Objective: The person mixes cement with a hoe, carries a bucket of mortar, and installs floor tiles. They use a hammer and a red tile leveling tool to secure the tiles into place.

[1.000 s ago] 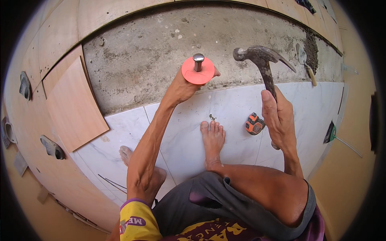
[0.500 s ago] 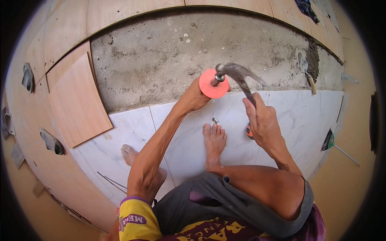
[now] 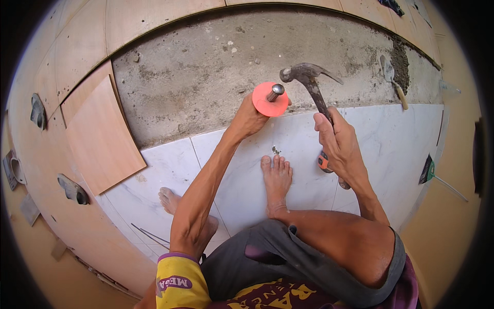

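My left hand (image 3: 250,117) is closed round a chisel (image 3: 276,90) just below its round coral-red hand guard. The metal striking head pokes up through the guard, while the shaft and tip are hidden beneath. In my right hand (image 3: 341,140) is a claw hammer (image 3: 315,86), gripped by its dark handle. The hammer's face hangs slightly above and right of the chisel head, apart from it. Both tools are over the line where white marbled tiles (image 3: 236,172) meet a bare concrete strip (image 3: 190,82).
A tape measure (image 3: 323,161) lies on the tiles beneath my right hand. A trowel (image 3: 394,82) rests at the right by dark mortar. Loose wood-toned boards (image 3: 103,139) overlap the tiles at left, near two slippers (image 3: 73,189). A green-headed tool (image 3: 427,170) lies far right.
The hammer has come up off the chisel head, leaving a gap between them. My left hand still holds the chisel in nearly the same spot.
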The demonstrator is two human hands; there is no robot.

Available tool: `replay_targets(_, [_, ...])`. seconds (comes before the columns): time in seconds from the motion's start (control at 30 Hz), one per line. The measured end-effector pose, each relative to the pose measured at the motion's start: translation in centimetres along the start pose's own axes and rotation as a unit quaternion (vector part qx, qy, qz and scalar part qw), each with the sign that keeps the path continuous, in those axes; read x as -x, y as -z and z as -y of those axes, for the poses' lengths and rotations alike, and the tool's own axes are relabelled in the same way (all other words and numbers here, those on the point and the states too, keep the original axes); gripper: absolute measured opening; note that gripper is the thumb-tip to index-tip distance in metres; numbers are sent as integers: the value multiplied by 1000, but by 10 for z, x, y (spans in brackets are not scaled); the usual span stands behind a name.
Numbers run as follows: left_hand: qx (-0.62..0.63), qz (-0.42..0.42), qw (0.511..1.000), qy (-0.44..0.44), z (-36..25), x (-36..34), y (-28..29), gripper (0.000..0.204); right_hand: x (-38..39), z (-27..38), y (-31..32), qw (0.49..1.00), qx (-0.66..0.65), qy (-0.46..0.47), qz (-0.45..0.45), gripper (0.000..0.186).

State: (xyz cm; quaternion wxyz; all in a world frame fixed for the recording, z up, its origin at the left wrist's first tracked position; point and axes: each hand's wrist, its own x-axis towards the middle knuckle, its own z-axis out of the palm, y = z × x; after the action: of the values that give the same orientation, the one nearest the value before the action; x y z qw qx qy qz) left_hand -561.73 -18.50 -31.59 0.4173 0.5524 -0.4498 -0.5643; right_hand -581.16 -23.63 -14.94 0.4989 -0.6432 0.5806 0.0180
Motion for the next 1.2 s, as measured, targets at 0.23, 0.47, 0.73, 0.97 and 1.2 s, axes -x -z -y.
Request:
replay_targets(0.23, [63,-74,995,-29,-15,3,4,19,16,-1,33,988,-140,-58,-11,29])
replay_targets(0.47, [18,-22,997,-69,-8,-23,-17,22,18,-18,30,994,-83,-64,-22,30])
replay_targets(0.73, [9,-42,999,-25,12,-8,-37,20,25,-2,41,994,-22,86,-71,34])
replay_targets(0.97, [14,-33,997,-66,19,-9,-51,21,13,-28,21,989,145,19,25,23])
replay_targets(1.2, [-9,23,999,-28,17,-17,-45,20,33,-21,26,953,-127,253,-106,29])
